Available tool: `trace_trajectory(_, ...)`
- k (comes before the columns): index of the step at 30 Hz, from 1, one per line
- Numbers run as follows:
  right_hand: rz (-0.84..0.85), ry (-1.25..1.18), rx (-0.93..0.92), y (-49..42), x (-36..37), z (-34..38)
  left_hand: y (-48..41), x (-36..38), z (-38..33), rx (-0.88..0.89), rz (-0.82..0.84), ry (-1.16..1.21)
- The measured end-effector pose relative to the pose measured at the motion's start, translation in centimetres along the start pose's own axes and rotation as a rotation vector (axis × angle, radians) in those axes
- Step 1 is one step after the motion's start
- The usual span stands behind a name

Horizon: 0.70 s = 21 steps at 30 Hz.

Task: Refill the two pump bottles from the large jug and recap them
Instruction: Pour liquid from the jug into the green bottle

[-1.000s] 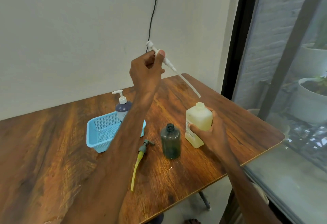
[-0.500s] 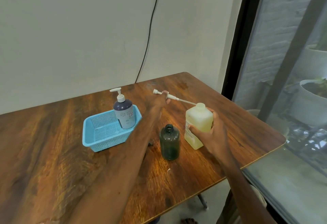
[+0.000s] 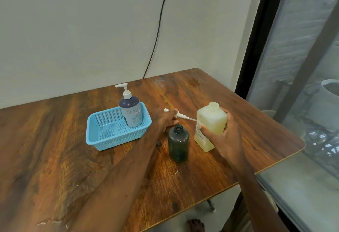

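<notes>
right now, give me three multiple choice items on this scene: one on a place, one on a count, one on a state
1. Where does the capped pump bottle stand? A) in the basket B) on the bare table C) on the floor
2. How many bottles are uncapped? A) none B) one C) two
3. What does the right hand do? A) lies flat B) grips the yellow bottle C) hangs off the table

1 A: it stands inside the basket.
2 C: the dark bottle and yellow bottle show open necks.
3 B: its fingers curl round that bottle, while the left hand holds the white pump.
</notes>
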State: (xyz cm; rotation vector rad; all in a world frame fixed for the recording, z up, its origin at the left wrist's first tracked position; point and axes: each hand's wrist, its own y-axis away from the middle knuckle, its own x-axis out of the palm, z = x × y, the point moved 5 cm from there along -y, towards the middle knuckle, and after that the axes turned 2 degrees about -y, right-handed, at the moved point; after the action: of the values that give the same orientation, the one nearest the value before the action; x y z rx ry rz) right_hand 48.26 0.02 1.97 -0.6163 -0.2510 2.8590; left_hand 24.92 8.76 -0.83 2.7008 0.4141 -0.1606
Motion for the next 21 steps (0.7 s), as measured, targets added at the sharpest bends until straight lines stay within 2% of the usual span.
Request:
trace_trajectory(5, 0.002, -0.001, 0.007, 0.0, 0.0, 0.1, 1.1, -0.8, -0.8, 0.121, -0.106, -0.344)
trace_trajectory(8, -0.001, 0.003, 0.003, 0.1, 0.0, 0.2, 1.1, -0.8, -0.7, 0.157, -0.125, -0.425)
trace_trajectory(12, -0.01, 0.01, 0.002, 0.1, 0.0, 0.3, 1.7, -0.8, -0.9, 0.183, -0.147, -0.416)
trace_trajectory(17, -0.02, 0.008, -0.003, 0.0, 0.0, 0.4, 3.5, -0.6, -2.0, 0.199, -0.078, -0.38)
trace_trajectory(21, -0.023, -0.013, 0.003, 0.0, 0.1, 0.2, 5.7, -1.9, -1.8, 0.371, -0.022, -0.237)
